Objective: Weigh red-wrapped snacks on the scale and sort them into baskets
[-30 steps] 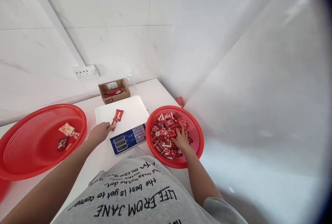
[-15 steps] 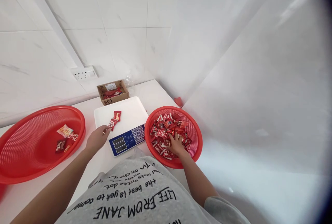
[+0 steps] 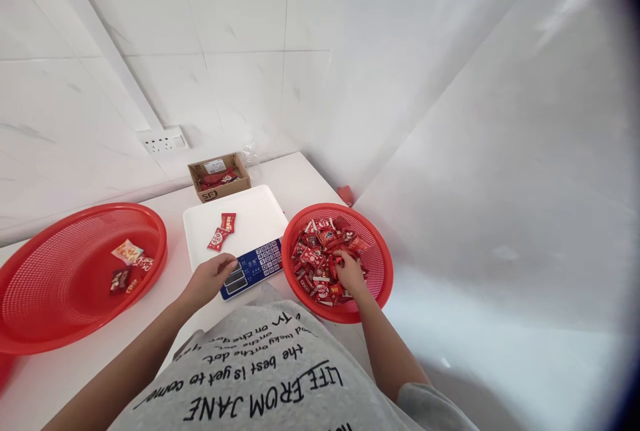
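White, marble-look tiles cover the wall (image 3: 240, 24) behind a white bench (image 3: 300, 181), with a socket panel (image 3: 163, 140) set low on the left. On the bench stands a digital weighing scale (image 3: 255, 204), its blue keypad panel (image 3: 267, 259) facing the person. Two red wrapped candies lie on the white platform: an upright one (image 3: 229, 222) and, touching its lower end, a slanted one marked 520 (image 3: 217, 239). The left hand (image 3: 213, 278) is over the near left corner of the scale, thumb and fingers drawn close together and partly covering the display windows — whether anything is pinched there, I cannot tell. To the right, a round red plastic basket (image 3: 387, 278) holds a heap of mostly red wrapped candies (image 3: 313, 256). The right hand (image 3: 351, 276) reaches into that heap with bent fingers, the tips among the wrappers; whether they grip one is hidden. A larger red basket (image 3: 45, 271) on the left contains a few packets, one of them pale orange (image 3: 127, 252). Behind the scale sits an open cardboard box (image 3: 225, 190) with red packets inside, and crumpled clear plastic (image 3: 249, 153) lies beside it.
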